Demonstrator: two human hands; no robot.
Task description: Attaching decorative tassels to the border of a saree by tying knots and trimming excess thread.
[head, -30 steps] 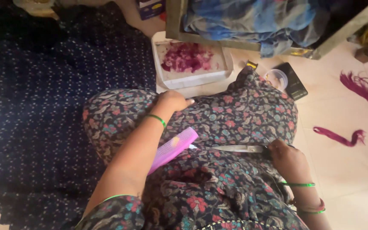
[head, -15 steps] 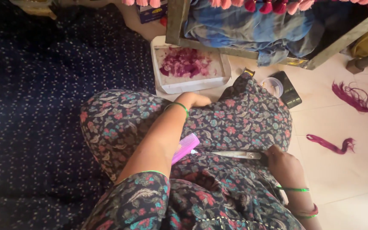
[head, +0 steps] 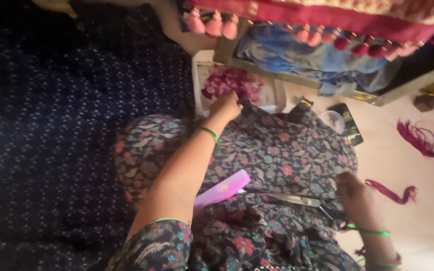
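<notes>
My left hand (head: 225, 106) reaches forward over my knee to the near edge of a white tray (head: 197, 83) that holds a heap of pink and magenta bits (head: 232, 83); its fingers are curled there, and whether they hold anything is hidden. My right hand (head: 350, 193) rests on my lap, closed around the handles of metal scissors (head: 292, 199) whose blades point left. A pink flat comb-like piece (head: 223, 190) lies on my floral-print lap beside my left forearm.
A dark blue dotted cloth (head: 51, 150) covers the floor to the left. A red cloth with pink tassels (head: 297, 20) hangs above a frame with blue fabric (head: 317, 60). Magenta thread tassels (head: 393, 190) and a black phone (head: 350, 128) lie on the floor at right.
My left hand has stretched forward from my knee to the tray's edge. The view has tilted up, bringing the tasselled red cloth into sight. The right hand stays on the scissors.
</notes>
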